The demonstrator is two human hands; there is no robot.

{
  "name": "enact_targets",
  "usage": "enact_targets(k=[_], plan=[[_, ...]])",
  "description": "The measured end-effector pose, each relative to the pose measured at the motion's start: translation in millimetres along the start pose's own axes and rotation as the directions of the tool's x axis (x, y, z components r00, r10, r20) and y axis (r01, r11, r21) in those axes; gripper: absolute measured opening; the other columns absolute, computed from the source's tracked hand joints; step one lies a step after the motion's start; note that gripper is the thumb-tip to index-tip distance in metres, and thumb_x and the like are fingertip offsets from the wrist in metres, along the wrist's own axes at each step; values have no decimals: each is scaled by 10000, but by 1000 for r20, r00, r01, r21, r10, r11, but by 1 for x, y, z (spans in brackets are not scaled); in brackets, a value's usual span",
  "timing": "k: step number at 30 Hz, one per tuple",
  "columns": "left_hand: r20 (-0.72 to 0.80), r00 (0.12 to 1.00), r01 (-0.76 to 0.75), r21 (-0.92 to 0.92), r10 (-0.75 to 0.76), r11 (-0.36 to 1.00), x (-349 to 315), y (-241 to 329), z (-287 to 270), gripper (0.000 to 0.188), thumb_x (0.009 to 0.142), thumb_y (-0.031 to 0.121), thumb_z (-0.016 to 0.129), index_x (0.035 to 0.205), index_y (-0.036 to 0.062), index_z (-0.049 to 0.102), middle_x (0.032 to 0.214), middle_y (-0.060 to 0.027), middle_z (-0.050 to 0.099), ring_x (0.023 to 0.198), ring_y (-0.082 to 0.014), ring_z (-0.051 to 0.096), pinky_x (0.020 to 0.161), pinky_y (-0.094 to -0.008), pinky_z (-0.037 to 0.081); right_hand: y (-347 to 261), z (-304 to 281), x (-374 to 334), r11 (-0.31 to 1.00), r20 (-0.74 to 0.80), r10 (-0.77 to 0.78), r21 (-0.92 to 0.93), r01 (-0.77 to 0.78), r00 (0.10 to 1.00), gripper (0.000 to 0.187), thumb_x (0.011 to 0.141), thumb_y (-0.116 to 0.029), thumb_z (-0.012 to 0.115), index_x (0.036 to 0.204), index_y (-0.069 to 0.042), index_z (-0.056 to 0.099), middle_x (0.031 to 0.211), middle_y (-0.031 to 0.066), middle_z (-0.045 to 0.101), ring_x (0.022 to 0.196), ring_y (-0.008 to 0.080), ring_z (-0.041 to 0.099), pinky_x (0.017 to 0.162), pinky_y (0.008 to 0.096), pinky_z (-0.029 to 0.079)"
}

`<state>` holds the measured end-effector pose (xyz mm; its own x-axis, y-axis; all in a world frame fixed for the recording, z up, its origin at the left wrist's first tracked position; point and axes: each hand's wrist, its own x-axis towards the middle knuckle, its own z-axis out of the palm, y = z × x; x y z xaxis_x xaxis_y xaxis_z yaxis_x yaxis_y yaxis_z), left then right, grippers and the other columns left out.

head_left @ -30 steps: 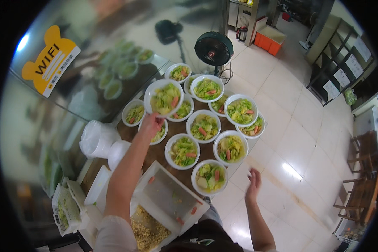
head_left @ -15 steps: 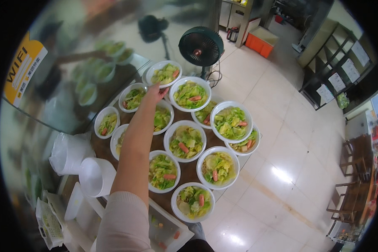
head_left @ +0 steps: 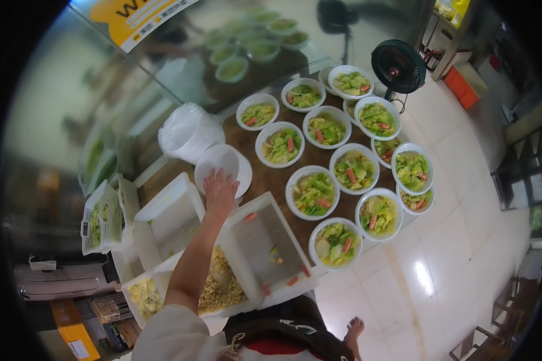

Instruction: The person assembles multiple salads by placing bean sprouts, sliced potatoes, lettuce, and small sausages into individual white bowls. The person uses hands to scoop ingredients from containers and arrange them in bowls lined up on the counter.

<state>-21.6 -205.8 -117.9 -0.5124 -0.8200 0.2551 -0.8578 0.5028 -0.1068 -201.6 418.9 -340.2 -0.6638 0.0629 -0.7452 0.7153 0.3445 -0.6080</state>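
Left grip (head_left: 220, 191) splayed, palm down, over white bowl stack (head_left: 224, 158)

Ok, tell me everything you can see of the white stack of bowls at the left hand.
The white stack of bowls is plain, round and smooth, perhaps plastic. It appears upright, mouth up, no food visible inside. It stands on the brown table, just this side of a plastic-wrapped white bundle. The left hand spreads its fingers over the near rim; whether it grips is unclear.
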Motion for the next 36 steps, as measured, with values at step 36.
enact_targets(k=[36], plan=[[314,949,201,-519,-34,831,-267,-57,2,660,647,269,717,1227,88,459,1285,-156,390,1135,-398,404,915,-511,387,-231,235,-236,972,699,-188,32,233,690,497,850,-215,509,1270,16,378,1220,126,502,1100,234,517,914,369,441]])
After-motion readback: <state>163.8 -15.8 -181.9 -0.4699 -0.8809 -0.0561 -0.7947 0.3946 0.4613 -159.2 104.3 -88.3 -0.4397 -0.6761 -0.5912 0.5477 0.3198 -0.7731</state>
